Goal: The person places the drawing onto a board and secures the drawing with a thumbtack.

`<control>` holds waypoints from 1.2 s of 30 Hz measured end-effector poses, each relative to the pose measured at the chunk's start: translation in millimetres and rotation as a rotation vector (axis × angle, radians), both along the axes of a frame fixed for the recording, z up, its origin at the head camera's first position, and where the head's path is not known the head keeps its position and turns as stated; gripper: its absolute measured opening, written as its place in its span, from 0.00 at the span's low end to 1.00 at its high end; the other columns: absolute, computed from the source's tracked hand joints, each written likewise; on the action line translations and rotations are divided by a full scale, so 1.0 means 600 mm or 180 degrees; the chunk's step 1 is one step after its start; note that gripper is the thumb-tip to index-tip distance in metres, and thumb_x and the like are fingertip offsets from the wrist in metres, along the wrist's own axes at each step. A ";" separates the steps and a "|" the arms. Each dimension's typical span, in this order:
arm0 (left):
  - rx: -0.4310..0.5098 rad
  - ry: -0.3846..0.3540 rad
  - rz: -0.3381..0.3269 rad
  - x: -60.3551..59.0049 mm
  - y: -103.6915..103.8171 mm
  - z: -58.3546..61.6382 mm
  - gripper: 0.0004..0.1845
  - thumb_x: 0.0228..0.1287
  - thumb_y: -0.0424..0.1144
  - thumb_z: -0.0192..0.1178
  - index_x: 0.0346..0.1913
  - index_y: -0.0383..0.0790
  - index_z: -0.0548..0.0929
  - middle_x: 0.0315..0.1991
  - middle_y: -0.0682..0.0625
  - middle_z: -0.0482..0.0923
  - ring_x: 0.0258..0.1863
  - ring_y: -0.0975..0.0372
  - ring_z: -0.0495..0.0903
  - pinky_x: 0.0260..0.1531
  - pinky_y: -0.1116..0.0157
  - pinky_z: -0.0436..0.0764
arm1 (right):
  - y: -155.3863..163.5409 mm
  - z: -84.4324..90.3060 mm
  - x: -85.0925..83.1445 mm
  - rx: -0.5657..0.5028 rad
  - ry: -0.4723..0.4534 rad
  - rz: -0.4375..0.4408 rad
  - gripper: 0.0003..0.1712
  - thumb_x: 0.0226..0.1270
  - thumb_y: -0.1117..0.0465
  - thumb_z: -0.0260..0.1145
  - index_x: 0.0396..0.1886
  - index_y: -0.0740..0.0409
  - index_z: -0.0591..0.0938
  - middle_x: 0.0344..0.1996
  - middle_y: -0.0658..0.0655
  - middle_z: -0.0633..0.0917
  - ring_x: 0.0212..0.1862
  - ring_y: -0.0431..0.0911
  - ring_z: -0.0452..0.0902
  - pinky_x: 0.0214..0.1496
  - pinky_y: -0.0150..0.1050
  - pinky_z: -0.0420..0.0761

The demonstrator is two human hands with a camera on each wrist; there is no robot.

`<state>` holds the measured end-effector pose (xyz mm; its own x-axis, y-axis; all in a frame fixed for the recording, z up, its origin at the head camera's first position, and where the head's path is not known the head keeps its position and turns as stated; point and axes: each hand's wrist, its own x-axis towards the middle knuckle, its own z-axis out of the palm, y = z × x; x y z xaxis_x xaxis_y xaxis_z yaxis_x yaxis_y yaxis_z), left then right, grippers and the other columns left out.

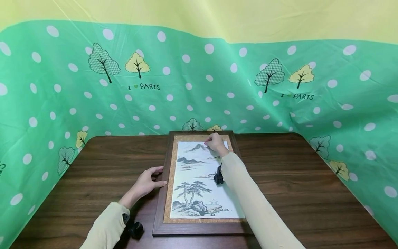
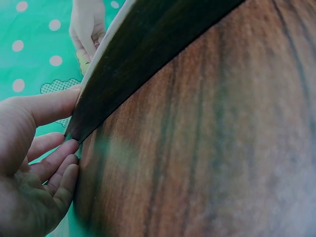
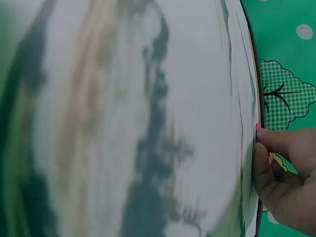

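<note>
A dark wooden frame point(image 1: 161, 193) lies flat on the table, holding a cork backing and a white sheet with an ink landscape point(image 1: 199, 180). My right hand point(image 1: 215, 142) is at the sheet's far edge, fingertips curled and pinching a small pink pin point(image 1: 205, 143) against the paper. The right wrist view shows that pink pin point(image 3: 256, 127) at the tips of the fingers point(image 3: 276, 148), beside the sheet's edge point(image 3: 247, 98). My left hand point(image 1: 149, 180) lies on the table by the frame's left side. Its thumb point(image 2: 47, 106) and straight fingers point(image 2: 57, 158) touch the frame's edge point(image 2: 148, 54).
The dark wood table point(image 1: 295, 180) is closed in on three sides by a green dotted curtain point(image 1: 217, 79) with tree prints. Black camera mounts sit on both wrists point(image 1: 218, 177), point(image 1: 134, 227). Bare tabletop lies left and right of the frame.
</note>
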<state>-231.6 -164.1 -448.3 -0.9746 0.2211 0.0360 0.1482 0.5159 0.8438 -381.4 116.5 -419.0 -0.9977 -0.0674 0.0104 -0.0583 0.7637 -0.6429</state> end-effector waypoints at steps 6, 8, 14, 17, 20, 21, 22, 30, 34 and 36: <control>0.0132 0.0022 -0.0044 0.002 0.002 0.001 0.31 0.51 0.33 0.67 0.58 0.27 0.70 0.52 0.36 0.73 0.52 0.47 0.71 0.49 0.52 0.71 | 0.028 -0.025 -0.027 -0.0035 0.0222 0.0564 0.05 0.59 0.62 0.65 0.26 0.56 0.83 0.24 0.55 0.81 0.26 0.47 0.73 0.28 0.39 0.73; 0.0149 0.0040 -0.0057 0.002 0.002 0.001 0.31 0.51 0.33 0.67 0.58 0.26 0.70 0.52 0.36 0.73 0.52 0.47 0.71 0.48 0.52 0.71 | 0.033 -0.028 -0.030 -0.0068 0.0215 0.0674 0.04 0.59 0.62 0.65 0.26 0.56 0.83 0.23 0.55 0.80 0.24 0.47 0.71 0.27 0.40 0.72; 0.0152 0.0040 -0.0070 0.018 0.011 0.030 0.29 0.52 0.29 0.65 0.57 0.22 0.68 0.52 0.32 0.72 0.52 0.44 0.70 0.48 0.50 0.71 | 0.028 -0.004 -0.008 -0.0045 0.0044 0.0595 0.04 0.61 0.67 0.61 0.30 0.62 0.82 0.26 0.58 0.81 0.22 0.45 0.69 0.25 0.36 0.71; 0.0132 0.0032 -0.0065 0.017 0.010 0.031 0.30 0.52 0.30 0.65 0.57 0.23 0.69 0.51 0.33 0.73 0.52 0.45 0.70 0.48 0.50 0.71 | 0.025 0.000 -0.004 -0.0026 0.0093 0.0574 0.05 0.61 0.67 0.61 0.30 0.63 0.83 0.26 0.57 0.81 0.22 0.42 0.68 0.24 0.32 0.70; 0.0120 0.0059 -0.0056 0.005 0.001 0.010 0.31 0.51 0.34 0.67 0.58 0.26 0.70 0.52 0.36 0.73 0.52 0.47 0.71 0.48 0.52 0.71 | 0.022 0.001 -0.006 -0.0005 0.0089 0.0551 0.05 0.60 0.68 0.61 0.29 0.62 0.84 0.27 0.57 0.82 0.22 0.43 0.69 0.25 0.33 0.70; 0.0109 0.0059 -0.0060 0.005 0.000 0.009 0.31 0.51 0.34 0.67 0.58 0.26 0.70 0.52 0.36 0.73 0.52 0.47 0.71 0.48 0.52 0.71 | 0.021 0.001 -0.006 0.0005 0.0085 0.0545 0.05 0.60 0.68 0.61 0.30 0.62 0.84 0.27 0.57 0.83 0.22 0.43 0.69 0.25 0.33 0.70; 0.0108 0.0060 -0.0064 0.005 -0.001 0.008 0.31 0.51 0.34 0.67 0.58 0.26 0.70 0.52 0.36 0.73 0.52 0.47 0.71 0.49 0.52 0.71 | 0.021 0.001 -0.006 0.0013 0.0080 0.0552 0.05 0.60 0.68 0.61 0.30 0.62 0.84 0.27 0.57 0.83 0.22 0.43 0.69 0.25 0.33 0.70; 0.0061 -0.0008 -0.0024 0.001 0.000 0.003 0.31 0.51 0.34 0.67 0.59 0.28 0.70 0.52 0.38 0.73 0.52 0.48 0.71 0.49 0.53 0.71 | 0.035 0.008 0.005 -0.0499 -0.0221 0.0697 0.07 0.60 0.69 0.61 0.36 0.67 0.82 0.32 0.61 0.82 0.26 0.44 0.74 0.27 0.33 0.75; 0.0056 -0.0013 -0.0023 -0.002 0.000 0.001 0.31 0.51 0.34 0.67 0.59 0.29 0.70 0.52 0.39 0.74 0.52 0.49 0.71 0.49 0.54 0.71 | 0.048 0.019 0.013 -0.0436 -0.0192 0.0898 0.07 0.60 0.68 0.62 0.37 0.66 0.82 0.32 0.59 0.81 0.28 0.45 0.72 0.27 0.34 0.74; 0.0056 0.0016 -0.0037 -0.002 -0.001 0.002 0.31 0.51 0.34 0.67 0.58 0.28 0.70 0.52 0.38 0.74 0.52 0.48 0.71 0.49 0.53 0.71 | 0.054 0.025 0.018 -0.0399 -0.0122 0.1028 0.08 0.60 0.68 0.62 0.38 0.67 0.81 0.32 0.58 0.81 0.29 0.46 0.72 0.29 0.34 0.73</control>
<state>-232.6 -164.5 -447.4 -0.9718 0.2317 0.0447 0.1582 0.4992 0.8519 -370.6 148.7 -404.1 -0.9249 -0.3802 0.0015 -0.2581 0.6248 -0.7369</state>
